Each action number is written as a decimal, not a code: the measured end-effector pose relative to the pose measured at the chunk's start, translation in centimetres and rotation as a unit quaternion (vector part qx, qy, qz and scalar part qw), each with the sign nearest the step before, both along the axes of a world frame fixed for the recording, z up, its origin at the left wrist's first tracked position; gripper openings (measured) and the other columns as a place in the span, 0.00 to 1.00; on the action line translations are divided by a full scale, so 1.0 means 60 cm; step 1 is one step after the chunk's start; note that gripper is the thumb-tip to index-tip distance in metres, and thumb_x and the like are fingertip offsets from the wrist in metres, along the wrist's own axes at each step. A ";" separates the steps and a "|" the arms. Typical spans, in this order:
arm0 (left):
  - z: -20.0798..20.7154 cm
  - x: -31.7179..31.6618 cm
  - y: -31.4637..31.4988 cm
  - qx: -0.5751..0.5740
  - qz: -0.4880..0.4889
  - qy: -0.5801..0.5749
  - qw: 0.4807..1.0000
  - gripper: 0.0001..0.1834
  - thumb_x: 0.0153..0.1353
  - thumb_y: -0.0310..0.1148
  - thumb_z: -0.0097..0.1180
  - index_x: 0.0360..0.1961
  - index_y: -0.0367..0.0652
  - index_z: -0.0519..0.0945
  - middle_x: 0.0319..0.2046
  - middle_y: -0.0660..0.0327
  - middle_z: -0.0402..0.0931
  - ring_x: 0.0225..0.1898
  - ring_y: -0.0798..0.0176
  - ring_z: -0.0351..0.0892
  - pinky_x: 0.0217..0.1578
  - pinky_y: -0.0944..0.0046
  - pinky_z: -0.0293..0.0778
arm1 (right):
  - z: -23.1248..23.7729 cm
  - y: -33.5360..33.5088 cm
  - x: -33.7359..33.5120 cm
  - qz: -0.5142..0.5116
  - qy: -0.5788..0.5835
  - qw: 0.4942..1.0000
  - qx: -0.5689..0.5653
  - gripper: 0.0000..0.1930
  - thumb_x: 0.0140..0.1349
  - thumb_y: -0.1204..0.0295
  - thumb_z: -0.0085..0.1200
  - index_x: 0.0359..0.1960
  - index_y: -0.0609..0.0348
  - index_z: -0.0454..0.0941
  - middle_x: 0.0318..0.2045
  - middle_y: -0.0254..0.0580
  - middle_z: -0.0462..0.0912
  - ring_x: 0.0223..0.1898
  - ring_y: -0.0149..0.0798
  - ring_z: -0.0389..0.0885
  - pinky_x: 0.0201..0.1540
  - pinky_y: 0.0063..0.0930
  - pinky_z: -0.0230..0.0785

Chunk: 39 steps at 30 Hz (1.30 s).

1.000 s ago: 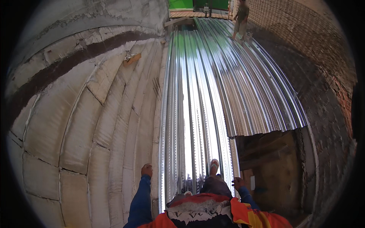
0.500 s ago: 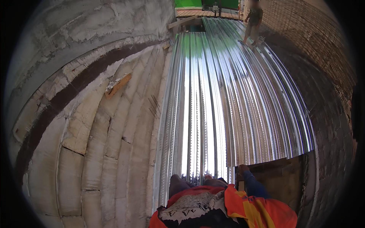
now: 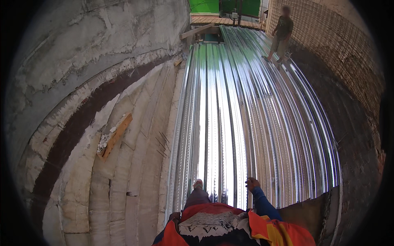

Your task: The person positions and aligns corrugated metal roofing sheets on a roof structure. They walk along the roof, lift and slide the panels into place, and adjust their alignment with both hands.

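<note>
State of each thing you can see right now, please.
Ribbed metal sheets: laid side by side, shiny.
Gap at lower right: not covered by the sheets.
Orange-brown wood: lying on the pale slabs.
Other person: standing on the sheets.
Right hand: curled, grip unclear.
Left hand: mostly hidden, grip unclear.

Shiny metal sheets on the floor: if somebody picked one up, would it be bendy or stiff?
The metal sheets would probably be stiff lengthwise, because raised ribs run along them. They look thin at the near right edge, so one may be light for its size. Their mirror-like shine suggests they could feel slippery.
</note>
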<state>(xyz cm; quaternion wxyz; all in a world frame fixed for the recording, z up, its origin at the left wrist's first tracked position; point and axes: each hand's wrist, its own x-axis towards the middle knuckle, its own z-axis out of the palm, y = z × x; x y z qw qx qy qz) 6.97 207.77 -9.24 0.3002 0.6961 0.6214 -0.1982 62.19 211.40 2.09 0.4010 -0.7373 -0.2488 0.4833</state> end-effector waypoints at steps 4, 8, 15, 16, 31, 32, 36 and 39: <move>0.021 -0.026 0.236 0.060 0.133 -0.204 0.968 0.17 0.52 0.44 0.51 0.37 0.45 0.81 0.34 0.52 0.80 0.40 0.55 0.79 0.41 0.58 0.73 | -0.093 -0.101 0.073 0.512 -0.488 0.680 -0.192 0.12 0.42 0.63 0.62 0.29 0.50 0.81 0.28 0.38 0.82 0.32 0.42 0.81 0.35 0.40 0.74; 0.109 -0.027 0.525 0.087 0.381 -0.221 0.893 0.19 0.52 0.43 0.52 0.38 0.41 0.80 0.36 0.49 0.79 0.41 0.52 0.78 0.43 0.59 0.72 | 0.039 -0.016 0.031 0.530 -0.413 0.700 -0.241 0.11 0.47 0.60 0.58 0.29 0.52 0.81 0.31 0.41 0.81 0.35 0.43 0.80 0.36 0.42 0.73; 0.146 0.128 0.896 0.104 0.380 -0.341 0.853 0.16 0.54 0.39 0.51 0.39 0.40 0.79 0.33 0.52 0.79 0.33 0.56 0.78 0.38 0.61 0.73 | -0.042 0.242 0.091 0.264 -0.319 0.885 -0.213 0.11 0.52 0.61 0.53 0.27 0.55 0.80 0.33 0.46 0.80 0.35 0.46 0.79 0.38 0.40 0.72; 0.119 0.131 0.920 0.134 0.389 -0.349 0.842 0.16 0.55 0.39 0.50 0.39 0.40 0.79 0.32 0.52 0.79 0.32 0.57 0.78 0.37 0.61 0.73 | -0.054 0.304 0.105 0.265 -0.313 0.892 -0.190 0.11 0.52 0.62 0.53 0.27 0.55 0.80 0.33 0.47 0.80 0.35 0.46 0.79 0.38 0.40 0.72; 0.127 0.592 1.269 -0.020 0.396 -0.266 0.878 0.15 0.56 0.40 0.48 0.39 0.44 0.76 0.33 0.57 0.77 0.33 0.57 0.77 0.31 0.58 0.74 | 0.293 1.419 0.515 0.225 -0.353 0.908 0.026 0.15 0.57 0.67 0.41 0.40 0.61 0.75 0.36 0.48 0.80 0.40 0.46 0.78 0.44 0.36 0.70; 0.130 0.610 1.314 -0.012 0.398 -0.278 0.874 0.14 0.56 0.40 0.47 0.39 0.44 0.76 0.33 0.58 0.77 0.33 0.56 0.77 0.31 0.58 0.74 | 0.341 1.512 0.505 0.213 -0.299 0.926 0.091 0.16 0.59 0.67 0.40 0.44 0.63 0.71 0.33 0.47 0.80 0.38 0.43 0.78 0.43 0.34 0.70; 0.127 0.652 1.459 -0.004 0.390 -0.280 0.877 0.15 0.55 0.42 0.46 0.37 0.45 0.76 0.32 0.58 0.77 0.32 0.55 0.76 0.30 0.56 0.73 | 0.471 1.810 0.411 0.267 -0.174 0.914 0.252 0.23 0.63 0.67 0.37 0.58 0.67 0.58 0.25 0.43 0.80 0.30 0.36 0.79 0.38 0.30 0.71; 0.107 0.661 1.562 -0.009 0.324 -0.226 0.919 0.15 0.55 0.44 0.46 0.35 0.46 0.76 0.32 0.58 0.77 0.31 0.53 0.76 0.30 0.54 0.72 | 0.522 1.983 0.360 0.298 -0.113 0.888 0.332 0.24 0.64 0.70 0.33 0.62 0.64 0.51 0.21 0.43 0.78 0.26 0.37 0.78 0.35 0.32 0.71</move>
